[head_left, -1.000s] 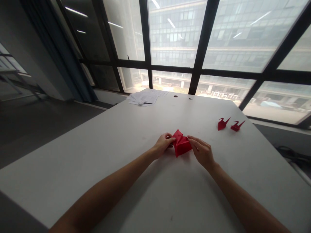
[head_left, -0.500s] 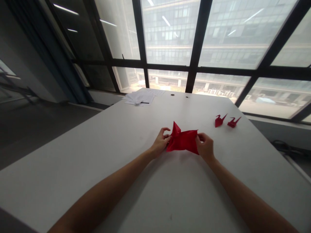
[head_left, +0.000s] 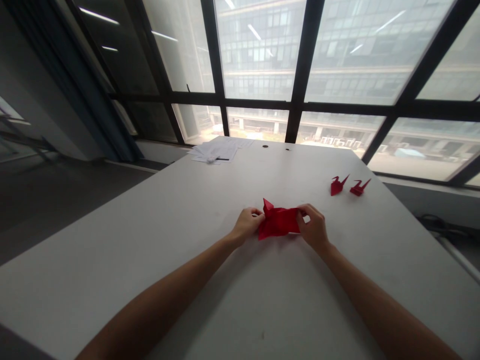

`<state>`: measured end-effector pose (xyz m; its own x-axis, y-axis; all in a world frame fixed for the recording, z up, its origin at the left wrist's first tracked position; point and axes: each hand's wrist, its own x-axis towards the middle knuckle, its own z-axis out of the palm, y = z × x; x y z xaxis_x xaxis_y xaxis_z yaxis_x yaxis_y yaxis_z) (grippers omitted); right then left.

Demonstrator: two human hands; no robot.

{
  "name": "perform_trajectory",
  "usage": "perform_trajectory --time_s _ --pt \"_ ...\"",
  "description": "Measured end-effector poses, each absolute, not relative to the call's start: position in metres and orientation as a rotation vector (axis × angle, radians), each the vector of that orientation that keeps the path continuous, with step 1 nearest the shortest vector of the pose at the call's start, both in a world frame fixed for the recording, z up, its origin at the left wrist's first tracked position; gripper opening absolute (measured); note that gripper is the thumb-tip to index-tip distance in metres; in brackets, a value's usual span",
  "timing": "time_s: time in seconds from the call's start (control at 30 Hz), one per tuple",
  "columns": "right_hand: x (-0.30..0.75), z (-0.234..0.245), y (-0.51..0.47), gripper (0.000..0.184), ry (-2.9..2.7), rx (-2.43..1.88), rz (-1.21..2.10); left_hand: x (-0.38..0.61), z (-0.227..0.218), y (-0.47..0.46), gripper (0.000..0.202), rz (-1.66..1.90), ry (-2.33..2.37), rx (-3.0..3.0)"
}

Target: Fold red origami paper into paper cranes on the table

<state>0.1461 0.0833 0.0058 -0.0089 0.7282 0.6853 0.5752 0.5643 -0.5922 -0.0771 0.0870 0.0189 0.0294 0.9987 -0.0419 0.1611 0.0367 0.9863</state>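
A partly folded sheet of red paper (head_left: 279, 222) lies low over the white table (head_left: 187, 250), held between both hands. My left hand (head_left: 246, 225) pinches its left edge with curled fingers. At the sheet's right edge my right hand (head_left: 313, 227) is closed on the paper, thumb and fingers pressed together. A pointed flap sticks up at the sheet's upper left.
Two small red paper cranes (head_left: 338, 184) (head_left: 359, 187) stand at the far right of the table. A stack of white papers (head_left: 217, 149) with a dark pen lies at the far edge by the window. Cables (head_left: 442, 225) lie on the floor to the right.
The red paper went from a compact folded shape to a wider spread one, then came lower toward the table. My right hand shifted from lying on it to pinching its right edge.
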Motion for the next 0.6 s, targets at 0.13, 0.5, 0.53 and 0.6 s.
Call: perform_trajectory --time_s 0.13,0.5,0.53,0.6 --pt "0.148 0.0 0.088 0.013 -1.559 -1.28 0.311 -0.079 0.017 0.09 0.018 1.195 1.325 1.328" --pt "0.15 -0.01 0.099 0.016 -1.48 -1.391 0.435 -0.083 0.011 0.094 0.02 1.323 1.253 1.422" --pt "0.15 -0.009 0.098 0.013 -1.487 -1.384 0.437 -0.083 0.012 0.094 0.019 1.326 1.244 1.449" --pt "0.147 -0.007 0.095 0.024 -1.519 -1.321 0.446 -0.081 0.013 0.091 0.018 1.333 1.229 1.517"
